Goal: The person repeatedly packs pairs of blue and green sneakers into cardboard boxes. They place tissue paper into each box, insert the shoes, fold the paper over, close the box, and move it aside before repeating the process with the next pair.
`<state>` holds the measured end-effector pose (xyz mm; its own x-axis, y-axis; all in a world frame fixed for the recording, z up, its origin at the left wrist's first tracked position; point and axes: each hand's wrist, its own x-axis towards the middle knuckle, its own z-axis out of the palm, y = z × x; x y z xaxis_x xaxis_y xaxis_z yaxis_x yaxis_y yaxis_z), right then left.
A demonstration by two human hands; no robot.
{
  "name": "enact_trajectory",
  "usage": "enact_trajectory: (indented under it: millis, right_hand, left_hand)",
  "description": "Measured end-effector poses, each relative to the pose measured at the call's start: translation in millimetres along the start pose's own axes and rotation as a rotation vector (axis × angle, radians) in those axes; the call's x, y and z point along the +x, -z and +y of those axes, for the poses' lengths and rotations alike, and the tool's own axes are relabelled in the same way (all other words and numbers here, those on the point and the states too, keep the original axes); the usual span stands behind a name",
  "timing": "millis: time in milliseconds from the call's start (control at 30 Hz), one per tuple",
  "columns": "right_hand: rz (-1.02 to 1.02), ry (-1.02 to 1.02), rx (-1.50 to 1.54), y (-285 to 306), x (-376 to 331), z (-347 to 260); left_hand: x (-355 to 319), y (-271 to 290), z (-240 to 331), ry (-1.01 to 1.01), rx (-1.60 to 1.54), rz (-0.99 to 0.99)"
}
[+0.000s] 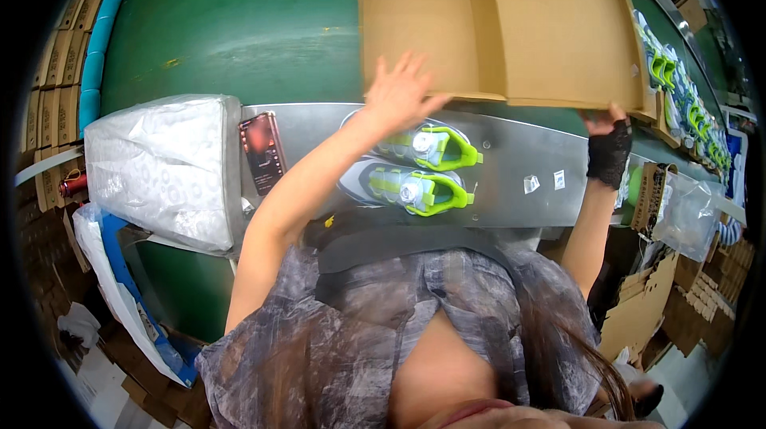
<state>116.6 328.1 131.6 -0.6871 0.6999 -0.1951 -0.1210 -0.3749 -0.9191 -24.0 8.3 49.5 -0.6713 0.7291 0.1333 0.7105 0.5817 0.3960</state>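
An open brown cardboard box lay on the far side of the green table, its tray to the left and its lid folded out to the right. From where I stood, the person's left hand was over the tray's near edge, slightly blurred, its fingers spread and grasping nothing; I could not tell whether it touched the cardboard. The right hand, in a black fingerless glove, had its fingertips at the lid's near right edge, though I could not tell whether they gripped it. Nearer the person, two grey and lime-green shoes lay side by side on a metal plate, toes to the left, the far one partly behind the left forearm. Left of them lay a dark rectangular thing with red on it, just beside a plastic-wrapped white stack. Two small white packets lay right of the shoes. More green-trimmed shoes stood in rows at the far right, and cardboard boxes were piled at the left.
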Motion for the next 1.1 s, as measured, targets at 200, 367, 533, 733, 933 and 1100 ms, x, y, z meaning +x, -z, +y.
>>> enact_trajectory:
  millis: [200,367,533,733,933,1100]
  right_hand:
    - [0.138,0.354,-1.479,110.0,-101.4,126.6]
    - [0.162,0.357,-1.515,136.8,-132.7,177.9]
    - [0.111,0.563,-1.113,44.1,-113.9,126.2]
    - [-0.382,0.637,-1.028,-113.5,-88.6,88.1]
    - [-1.034,0.435,-1.441,-174.2,-78.3,146.4]
    - [-1.125,0.45,-1.57,-189.9,-88.2,156.0]
  left_hand:
    - [-29.3,20.9,-35.2,0.071,-0.015,-0.019]
    - [-72.3,30.5,-27.6,-0.009,-0.368,0.603]
    - [-165.5,83.2,-75.9,0.527,-0.199,0.683]
    - [-312.2,117.1,-203.2,0.87,0.382,0.653]
    - [-342.3,121.0,-225.0,1.049,0.384,0.479]
    - [-358.8,135.9,-238.0,1.047,0.412,0.557]
